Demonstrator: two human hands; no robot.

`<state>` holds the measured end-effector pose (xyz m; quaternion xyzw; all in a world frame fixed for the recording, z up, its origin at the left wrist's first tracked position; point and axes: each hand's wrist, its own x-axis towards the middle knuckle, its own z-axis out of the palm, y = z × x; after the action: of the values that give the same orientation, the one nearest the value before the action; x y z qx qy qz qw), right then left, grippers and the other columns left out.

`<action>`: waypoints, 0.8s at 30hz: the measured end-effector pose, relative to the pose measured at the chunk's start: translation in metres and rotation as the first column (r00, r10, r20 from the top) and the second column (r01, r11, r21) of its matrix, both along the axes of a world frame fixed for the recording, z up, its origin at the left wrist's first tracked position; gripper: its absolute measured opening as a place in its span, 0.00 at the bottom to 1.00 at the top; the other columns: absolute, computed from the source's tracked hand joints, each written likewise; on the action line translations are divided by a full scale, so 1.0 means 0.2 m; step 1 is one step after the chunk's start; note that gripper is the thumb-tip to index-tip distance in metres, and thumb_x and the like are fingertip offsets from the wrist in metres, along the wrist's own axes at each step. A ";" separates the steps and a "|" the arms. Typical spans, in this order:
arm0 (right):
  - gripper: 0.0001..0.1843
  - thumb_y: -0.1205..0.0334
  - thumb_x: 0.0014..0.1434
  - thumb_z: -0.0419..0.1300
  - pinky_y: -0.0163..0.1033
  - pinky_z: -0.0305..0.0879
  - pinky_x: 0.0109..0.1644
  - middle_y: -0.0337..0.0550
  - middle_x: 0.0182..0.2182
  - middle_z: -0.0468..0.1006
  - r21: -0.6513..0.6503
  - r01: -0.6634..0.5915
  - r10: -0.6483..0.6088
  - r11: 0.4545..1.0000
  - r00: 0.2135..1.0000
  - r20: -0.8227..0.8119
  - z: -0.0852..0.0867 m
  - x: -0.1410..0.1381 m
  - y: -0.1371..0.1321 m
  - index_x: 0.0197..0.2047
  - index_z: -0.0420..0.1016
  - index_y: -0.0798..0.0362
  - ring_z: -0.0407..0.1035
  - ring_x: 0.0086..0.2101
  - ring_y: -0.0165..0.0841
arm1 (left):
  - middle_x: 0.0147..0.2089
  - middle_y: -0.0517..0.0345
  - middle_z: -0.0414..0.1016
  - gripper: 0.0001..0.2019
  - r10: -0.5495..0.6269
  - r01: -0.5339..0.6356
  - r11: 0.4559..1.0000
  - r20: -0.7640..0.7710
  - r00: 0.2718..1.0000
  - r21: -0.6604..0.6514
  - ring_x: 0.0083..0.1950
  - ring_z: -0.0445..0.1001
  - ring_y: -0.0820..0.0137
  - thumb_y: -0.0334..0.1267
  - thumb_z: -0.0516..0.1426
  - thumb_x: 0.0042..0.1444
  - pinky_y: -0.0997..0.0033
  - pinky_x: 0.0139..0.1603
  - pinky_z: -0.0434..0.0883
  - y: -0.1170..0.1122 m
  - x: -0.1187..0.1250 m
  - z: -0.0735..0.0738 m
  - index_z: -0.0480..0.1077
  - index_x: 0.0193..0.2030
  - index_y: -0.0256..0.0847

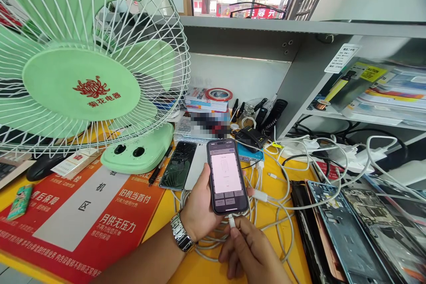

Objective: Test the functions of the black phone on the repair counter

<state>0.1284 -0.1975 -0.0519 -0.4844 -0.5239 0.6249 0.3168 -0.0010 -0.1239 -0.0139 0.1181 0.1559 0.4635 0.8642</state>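
My left hand [199, 204] holds a black-framed smartphone [226, 175] upright, its screen lit with a pale dialog and dark buttons. A steel link wristwatch [181, 231] sits on that wrist. My right hand [248, 248] pinches a white cable plug [231, 221] right at the phone's bottom edge. Just beyond the held phone lie a phone with a cracked screen [173, 165] and a white phone [196, 166]. A tangle of white charging cables [266, 213] spreads on the yellow counter [196, 242] under and beside my hands.
A green desk fan [81, 84] stands at the left, on a red printed mat [80, 213]. Opened phone housings [349, 235] lie at the lower right. Behind are a book stack [206, 100], a tape roll [218, 94], and a shelf of papers [386, 93].
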 end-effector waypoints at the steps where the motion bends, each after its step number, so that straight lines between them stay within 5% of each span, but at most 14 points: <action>1: 0.29 0.32 0.62 0.44 0.28 0.59 0.20 0.39 0.23 0.75 0.002 0.005 -0.005 1.000 1.000 0.002 0.00 0.00 0.00 0.37 0.61 0.52 0.65 0.17 0.24 | 0.57 0.43 0.72 0.31 -0.005 0.005 1.000 0.004 1.000 0.005 0.48 0.77 0.50 0.58 0.45 0.63 0.57 0.48 0.69 0.00 0.00 0.00 0.61 0.65 0.40; 15: 0.30 0.31 0.61 0.45 0.30 0.58 0.21 0.42 0.25 0.77 -0.054 0.049 -0.051 0.997 0.998 -0.042 -0.02 -0.01 -0.02 0.40 0.62 0.53 0.66 0.18 0.25 | 0.57 0.42 0.72 0.33 0.009 -0.008 1.000 -0.102 0.995 0.004 0.42 0.77 0.59 0.60 0.41 0.63 0.64 0.42 0.71 -0.03 0.04 0.01 0.68 0.58 0.36; 20: 0.36 0.25 0.54 0.47 0.30 0.56 0.21 0.43 0.25 0.76 -0.105 0.073 -0.080 0.992 0.995 -0.062 0.00 -0.03 0.00 0.37 0.62 0.54 0.66 0.18 0.26 | 0.41 0.38 0.78 0.41 -0.112 0.119 0.992 -0.138 0.984 0.040 0.36 0.76 0.63 0.67 0.37 0.59 0.72 0.32 0.68 -0.03 0.04 -0.02 0.70 0.56 0.32; 24: 0.35 0.26 0.53 0.50 0.31 0.56 0.22 0.43 0.24 0.76 -0.112 0.111 -0.120 0.987 0.990 -0.077 0.03 -0.04 0.01 0.35 0.62 0.53 0.66 0.20 0.27 | 0.39 0.38 0.78 0.43 -0.143 0.147 0.989 -0.158 0.977 0.016 0.31 0.75 0.66 0.68 0.37 0.58 0.76 0.24 0.62 -0.02 0.04 -0.02 0.69 0.56 0.31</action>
<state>0.1211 -0.1963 -0.0457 -0.5037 -0.4468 0.6526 0.3474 0.0070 -0.1287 -0.0174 0.1768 0.2077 0.3905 0.8793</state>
